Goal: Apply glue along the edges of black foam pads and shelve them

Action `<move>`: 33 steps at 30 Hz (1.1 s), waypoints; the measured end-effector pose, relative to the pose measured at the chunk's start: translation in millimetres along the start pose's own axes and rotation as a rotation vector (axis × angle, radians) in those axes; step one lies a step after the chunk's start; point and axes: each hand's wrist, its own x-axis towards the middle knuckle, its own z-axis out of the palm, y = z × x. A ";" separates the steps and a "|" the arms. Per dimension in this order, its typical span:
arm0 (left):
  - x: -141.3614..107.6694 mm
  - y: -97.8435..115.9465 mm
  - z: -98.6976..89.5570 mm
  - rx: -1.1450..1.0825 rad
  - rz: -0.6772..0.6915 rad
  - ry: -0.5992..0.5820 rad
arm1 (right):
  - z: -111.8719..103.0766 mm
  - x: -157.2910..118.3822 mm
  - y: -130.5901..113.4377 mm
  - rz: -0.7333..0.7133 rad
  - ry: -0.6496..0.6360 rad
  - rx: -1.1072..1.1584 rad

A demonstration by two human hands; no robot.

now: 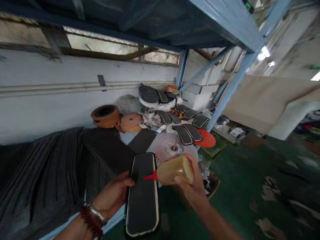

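"Where was the rounded black panel (143, 206)?"
"Lower centre, long axis running up-frame; the left hand (115, 190) pinched its left edge."
"The right hand (193, 187)?"
"Gripped a squeeze bottle (172, 171), red nozzle (150, 176) pointing left over the panel."

The long, round-cornered black pad (142, 203) was outlined in cream. The squeezable, translucent amber plastic bottle (170, 170) bore a pointed red nozzle (151, 176). The flat floor (240, 190) was dark green.
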 end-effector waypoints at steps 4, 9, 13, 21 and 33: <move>22.8 -3.3 -12.5 -0.016 0.006 0.071 | 3.0 -11.3 20.5 0.529 -0.017 0.462; 68.1 6.9 -45.1 0.038 0.061 0.227 | -20.5 -6.9 21.8 0.732 0.447 0.793; 111.0 28.2 -75.0 0.088 0.093 0.285 | -38.3 -16.9 21.6 0.707 0.554 0.826; 122.9 28.6 -126.3 0.229 0.082 0.388 | -60.3 -46.6 32.4 0.753 0.716 0.797; 95.3 -14.5 -135.1 0.474 0.137 0.598 | -95.6 -60.6 52.7 0.750 0.708 0.881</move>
